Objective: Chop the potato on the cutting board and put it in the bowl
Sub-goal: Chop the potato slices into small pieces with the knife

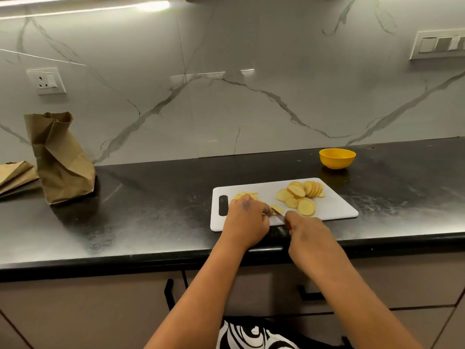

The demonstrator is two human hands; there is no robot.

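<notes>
Black stone counter (151, 222) under a marbled wall carries a white cutting board (334, 210). On its near edge the left hand (247, 217) curls down over a small potato piece (276, 208), fingers pinching it. Just beside it, the right hand (305, 235) grips a knife (278, 214), blade against that piece. Round slices (302, 195) lie heaped beyond both hands; the yellow bowl (337, 158) sits farther back right.

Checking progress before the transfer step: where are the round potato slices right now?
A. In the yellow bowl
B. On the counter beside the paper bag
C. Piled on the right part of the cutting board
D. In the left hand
C: the potato slices lie piled on the white cutting board, while the yellow bowl stands apart behind it.
</notes>
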